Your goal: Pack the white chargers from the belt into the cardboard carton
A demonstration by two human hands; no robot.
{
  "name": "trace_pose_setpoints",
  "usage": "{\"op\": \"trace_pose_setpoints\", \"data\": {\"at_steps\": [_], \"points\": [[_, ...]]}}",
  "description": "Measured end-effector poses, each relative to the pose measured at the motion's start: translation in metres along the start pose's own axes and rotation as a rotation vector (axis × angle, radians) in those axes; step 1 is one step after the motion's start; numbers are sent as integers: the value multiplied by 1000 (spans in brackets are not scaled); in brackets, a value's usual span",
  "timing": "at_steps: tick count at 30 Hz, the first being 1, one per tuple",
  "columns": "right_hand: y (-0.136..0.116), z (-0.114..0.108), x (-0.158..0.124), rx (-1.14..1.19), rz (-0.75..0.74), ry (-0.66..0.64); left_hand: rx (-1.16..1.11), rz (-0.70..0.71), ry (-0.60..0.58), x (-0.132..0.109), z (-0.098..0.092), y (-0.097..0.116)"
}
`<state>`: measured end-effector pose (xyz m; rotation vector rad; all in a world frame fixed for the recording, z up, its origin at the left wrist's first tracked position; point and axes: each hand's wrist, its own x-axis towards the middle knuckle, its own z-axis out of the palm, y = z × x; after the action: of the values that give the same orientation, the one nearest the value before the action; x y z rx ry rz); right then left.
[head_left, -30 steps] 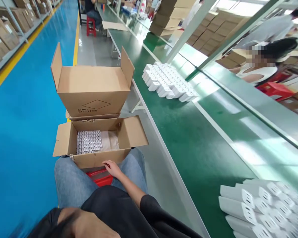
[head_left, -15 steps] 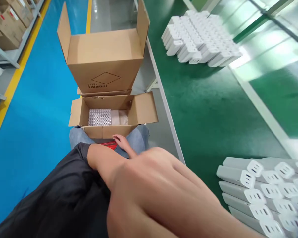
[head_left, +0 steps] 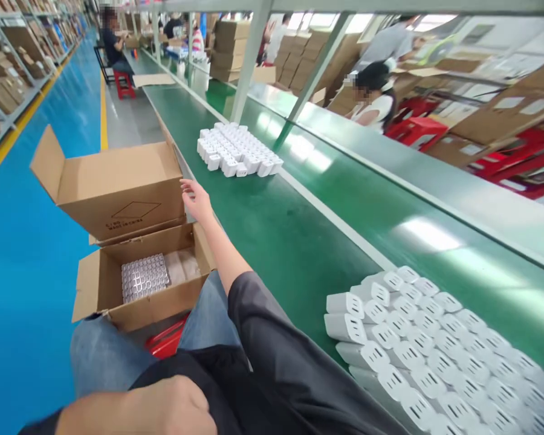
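My left hand (head_left: pixel 149 408) is low in front of my body, closed and a little blurred. Its fingers curl under, so anything inside is hidden. Stretched forward, my right hand (head_left: pixel 197 200) is beside the right edge of a raised carton flap, fingers apart and holding nothing visible. Just below it stands an open cardboard box (head_left: pixel 152 309) at my knees. Inside, a block of small shiny, clear-topped pieces (head_left: pixel 145 277) fills the left part, and pale flat packets (head_left: pixel 181 266) lie to the right.
White slotted housings (head_left: pixel 417 344) stand packed on the green bench (head_left: pixel 272 235) at right; another white group (head_left: pixel 238 148) is farther off. A second open carton (head_left: pixel 127 208) sits behind the box. A red stool (head_left: pixel 167 339) is under me. Shelves and other people are beyond.
The view has risen and turned right. My left hand has gone from close before the camera to my lap. My right hand has left the box's near edge and reached forward.
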<state>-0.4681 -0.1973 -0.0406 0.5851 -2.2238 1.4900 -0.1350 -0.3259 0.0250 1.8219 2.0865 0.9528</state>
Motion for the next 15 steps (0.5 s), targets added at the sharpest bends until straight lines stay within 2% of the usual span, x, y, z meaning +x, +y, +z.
{"op": "trace_pose_setpoints", "data": {"at_steps": [1,3,5,7,8,10,12,15], "points": [[11,-17,20,-98,-19,44,71,-73,23,-6,-5,-15],[36,-50,43,-300,-19,114,153,-339,86,-21,-19,-52],[60,-72,48,-460,41,121,156,-596,141,-32,-40,-97],[79,-82,44,-541,84,40,195,-755,227,-26,-71,-148],[85,-83,42,-550,84,-11,237,-790,289,-14,-90,-176],[94,-83,39,-490,71,-62,346,-771,423,26,-129,-233],[100,-84,41,-348,121,11,468,-707,499,82,-166,-291],[105,-88,47,-133,259,190,583,-726,484,166,-208,-373]]}}
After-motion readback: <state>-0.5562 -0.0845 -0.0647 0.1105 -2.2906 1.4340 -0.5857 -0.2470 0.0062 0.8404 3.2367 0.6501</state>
